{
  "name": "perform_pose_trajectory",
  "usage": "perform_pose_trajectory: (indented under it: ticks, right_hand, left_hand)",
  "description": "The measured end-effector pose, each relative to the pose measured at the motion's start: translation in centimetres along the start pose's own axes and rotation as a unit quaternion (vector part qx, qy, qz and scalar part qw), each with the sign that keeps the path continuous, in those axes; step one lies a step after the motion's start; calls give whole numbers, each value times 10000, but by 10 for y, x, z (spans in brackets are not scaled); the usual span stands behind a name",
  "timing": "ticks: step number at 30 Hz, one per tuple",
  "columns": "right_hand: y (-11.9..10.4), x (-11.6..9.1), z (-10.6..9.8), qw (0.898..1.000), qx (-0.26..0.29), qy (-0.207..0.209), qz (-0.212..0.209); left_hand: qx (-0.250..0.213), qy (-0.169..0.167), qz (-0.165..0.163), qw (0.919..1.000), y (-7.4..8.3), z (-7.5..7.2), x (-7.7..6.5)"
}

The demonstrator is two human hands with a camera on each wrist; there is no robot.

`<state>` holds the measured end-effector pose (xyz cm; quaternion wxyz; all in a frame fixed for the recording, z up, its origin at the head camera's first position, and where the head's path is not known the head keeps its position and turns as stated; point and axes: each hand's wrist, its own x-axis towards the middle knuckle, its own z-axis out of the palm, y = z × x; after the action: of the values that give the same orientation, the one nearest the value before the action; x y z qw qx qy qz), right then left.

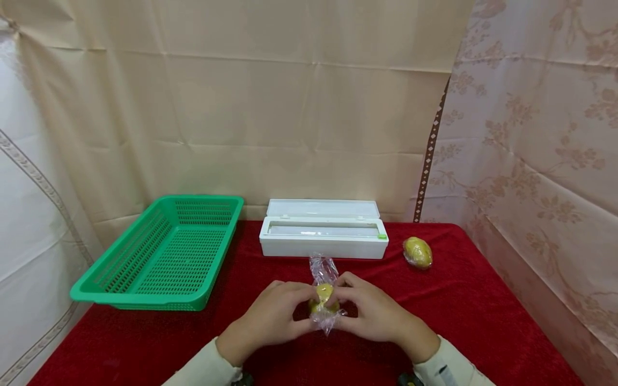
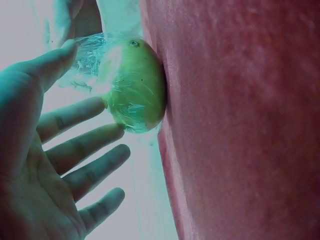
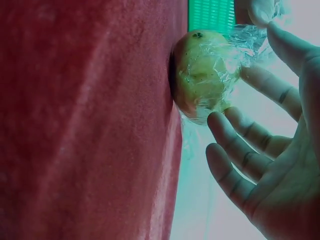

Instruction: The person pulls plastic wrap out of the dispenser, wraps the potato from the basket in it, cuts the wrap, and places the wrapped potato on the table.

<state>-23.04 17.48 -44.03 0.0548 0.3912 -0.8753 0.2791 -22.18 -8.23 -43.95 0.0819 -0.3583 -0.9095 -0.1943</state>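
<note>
A yellow-green mango (image 1: 319, 306) lies on the red cloth in front of me, with clear cling film (image 1: 324, 268) around it. One end of the film stretches out beyond the fruit, and loose film gathers at the near side. My left hand (image 1: 278, 312) holds it from the left, thumb at the loose film and index fingertip against the fruit. From the other side my right hand (image 1: 370, 311) holds it in the same way. In both wrist views the remaining fingers are spread beside the wrapped mango (image 2: 137, 85), its stem scar showing in the right wrist view (image 3: 197, 75).
Behind the hands stands a white cling film dispenser (image 1: 323, 248), its lid up and a roll inside. A green plastic basket (image 1: 207, 289) is at the left. Another film-wrapped mango (image 1: 418, 252) lies at the right on the red cloth (image 1: 483, 316). Curtains hang behind and beside the table.
</note>
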Motion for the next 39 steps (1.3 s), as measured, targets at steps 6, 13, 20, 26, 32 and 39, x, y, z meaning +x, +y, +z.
perform_pose_trajectory:
  ticks: [6, 13, 20, 26, 32, 39]
  right_hand:
    - [1, 2, 3, 9993, 355, 93, 4]
    - [-2, 3, 7, 9927, 1114, 294, 354]
    - [-3, 6, 13, 9740, 1651, 480, 1475]
    - [-3, 8, 15, 9644, 1815, 631, 1815]
    - [-3, 9, 19, 9613, 2326, 765, 1264]
    - [-4, 9, 22, 9649, 2216, 750, 1191]
  left_hand:
    - [-141, 11, -116, 9998, 0, 0, 2]
    - [-355, 145, -265, 9989, 0, 4, 4]
    - [-843, 315, -603, 9941, 2, 6, 7]
    - [-1068, 434, -723, 9907, 2, 6, 8]
    - [-1315, 539, -1048, 9843, 5, 9, 8]
    - [-1613, 353, -1011, 9811, 9, 7, 8]
